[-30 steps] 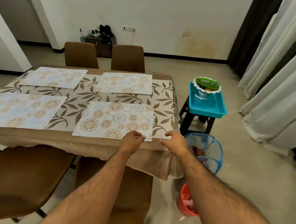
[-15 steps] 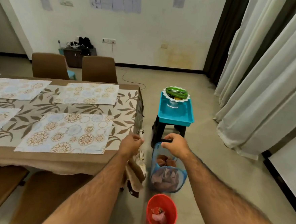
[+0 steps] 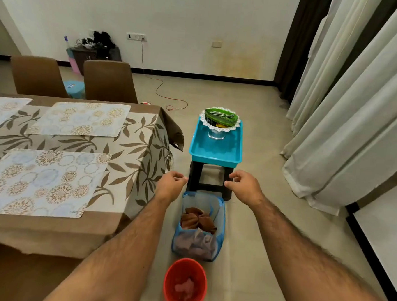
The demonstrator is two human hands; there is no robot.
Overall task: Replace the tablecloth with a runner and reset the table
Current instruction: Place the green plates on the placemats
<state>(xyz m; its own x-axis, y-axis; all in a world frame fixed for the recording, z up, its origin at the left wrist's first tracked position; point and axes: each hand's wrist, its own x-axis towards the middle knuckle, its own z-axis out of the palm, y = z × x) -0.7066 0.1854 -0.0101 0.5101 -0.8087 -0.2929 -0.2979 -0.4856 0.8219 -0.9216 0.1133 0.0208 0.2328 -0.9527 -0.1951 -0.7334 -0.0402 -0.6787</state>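
Three placemats (image 3: 42,181) on the runner (image 3: 130,164); two empty hands (image 3: 170,183).

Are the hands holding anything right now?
No. The left hand and right hand are both empty, fingers loosely curled in the air above the blue mesh basket.

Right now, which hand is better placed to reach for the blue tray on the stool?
Probably the right hand: it hovers just below the blue tray's near edge, over the black stool. The left hand sits further left, nearer the table corner. Both look empty, fingers loosely curled.
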